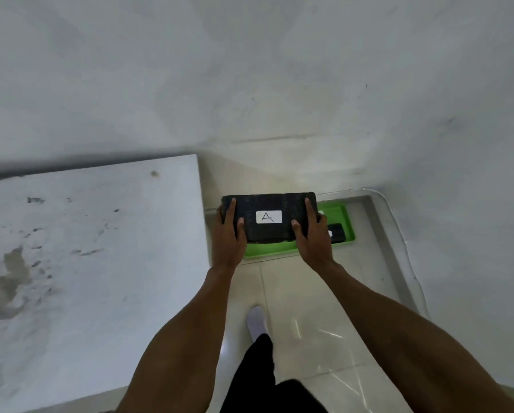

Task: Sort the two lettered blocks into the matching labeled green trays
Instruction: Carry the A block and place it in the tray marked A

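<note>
Standing nearest: one white-socked foot (257, 320) on the tiled floor (306, 296). Left hand (229, 234) and right hand (309, 234), fingers clamped on opposite ends of the black block marked A (269, 217), carried level for balance, apparently. Beneath, on the floor: a green tray (346, 217) already holding a second dark block (337, 233), letter unreadable. Left: pale worktop (85, 248).

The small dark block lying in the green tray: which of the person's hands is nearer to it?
Right. The right hand grips the A block's right end, directly beside the small dark block in the green tray; the left hand holds the far end.
</note>
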